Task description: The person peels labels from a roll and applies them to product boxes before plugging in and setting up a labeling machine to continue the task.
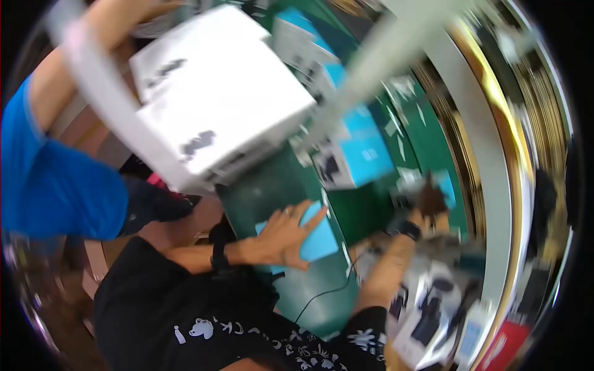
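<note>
My left hand (286, 238) lies with its fingers spread over a light blue box (322, 243) on the green work surface (260, 201). The palm covers part of the box. Reaching out to the right, my right hand (431, 203) is dark and smeared by motion, so its fingers cannot be made out. Close to it are a blue item (445, 188) and a blurred whitish packet (408, 179). A dark band is on each of my wrists.
Large white boxes (241, 86) are stacked ahead on the left. Several blue-and-white boxes (365, 162) stand in a row beside them. A co-worker's blue sleeve (62, 191) reaches in at left. A pale upright post (396, 49) crosses the view. Packaged goods (427, 309) lie at lower right.
</note>
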Demonstrator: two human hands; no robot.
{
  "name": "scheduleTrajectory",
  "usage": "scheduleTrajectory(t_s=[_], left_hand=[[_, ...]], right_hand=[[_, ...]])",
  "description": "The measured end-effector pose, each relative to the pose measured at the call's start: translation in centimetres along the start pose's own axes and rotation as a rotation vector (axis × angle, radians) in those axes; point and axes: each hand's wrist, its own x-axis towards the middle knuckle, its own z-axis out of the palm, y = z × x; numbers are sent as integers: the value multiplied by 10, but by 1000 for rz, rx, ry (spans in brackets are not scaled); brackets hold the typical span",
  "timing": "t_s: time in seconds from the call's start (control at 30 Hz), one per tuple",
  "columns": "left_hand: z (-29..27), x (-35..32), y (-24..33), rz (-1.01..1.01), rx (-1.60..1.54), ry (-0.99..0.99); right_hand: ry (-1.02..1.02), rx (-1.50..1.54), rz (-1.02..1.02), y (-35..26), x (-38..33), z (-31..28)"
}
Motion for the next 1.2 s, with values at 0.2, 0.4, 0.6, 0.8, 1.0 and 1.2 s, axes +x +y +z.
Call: scheduleTrajectory(t_s=[0.2, 0.4, 0.6, 0.8, 1.0, 1.2], left_hand=[[-25, -77, -46, -291, 224, 97], [-26, -53, -45, -138, 303, -114], [-41, -38, -47, -221, 402, -165], [-26, -33, -49, -71, 432, -90], [-28, -48, 4, 200, 336, -159], [29, -51, 131, 563, 230, -338]], right_hand=[[23, 98, 287, -90, -33, 8], [90, 354, -68, 24, -17, 1], [350, -4, 69, -82, -212, -20], [390, 628, -117, -21, -376, -34], [-80, 1270, 310, 207, -507, -117], [416, 1134, 510, 406, -542, -201]])
